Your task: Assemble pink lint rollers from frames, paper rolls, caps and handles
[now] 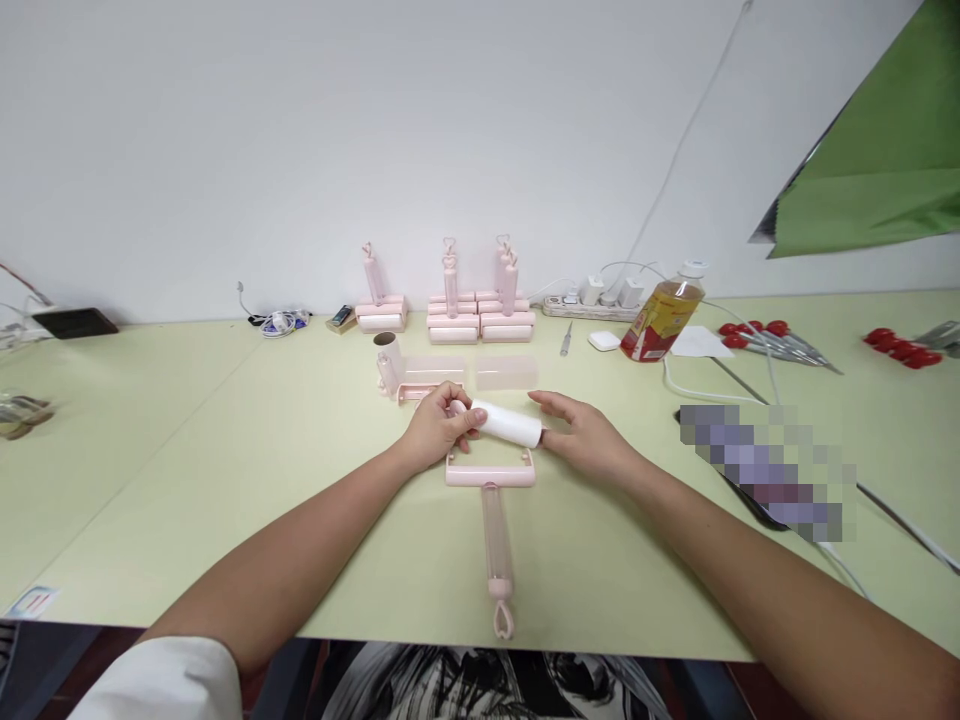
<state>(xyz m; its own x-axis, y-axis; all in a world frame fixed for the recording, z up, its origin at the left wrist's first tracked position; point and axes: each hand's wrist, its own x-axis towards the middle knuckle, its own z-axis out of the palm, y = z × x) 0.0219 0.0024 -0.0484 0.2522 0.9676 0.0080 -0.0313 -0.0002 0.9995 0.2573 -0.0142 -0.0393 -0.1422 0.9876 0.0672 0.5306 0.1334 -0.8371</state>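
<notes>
A white paper roll (508, 423) is held by its left end in my left hand (439, 425), thumb on top. At the roll's right end is my right hand (589, 438), its thumb and fingers apart and some fingertips at the end opening. Just below lies a pink roller frame (491, 476) with a clear handle (495, 535) pointing toward me. Behind my left hand, another pink frame (411, 393) is partly covered. Two clear covers (433, 372) (506, 373) lie behind the roll, and another roll (386, 350) stands at their left.
Assembled pink rollers (452, 325) stand along the wall. A bottle (664, 315), power strip (589, 308), red-handled tools (780, 345) and a phone (757, 470) with cables are on the right. A coiled cable (279, 322) and a dark device (75, 322) lie left.
</notes>
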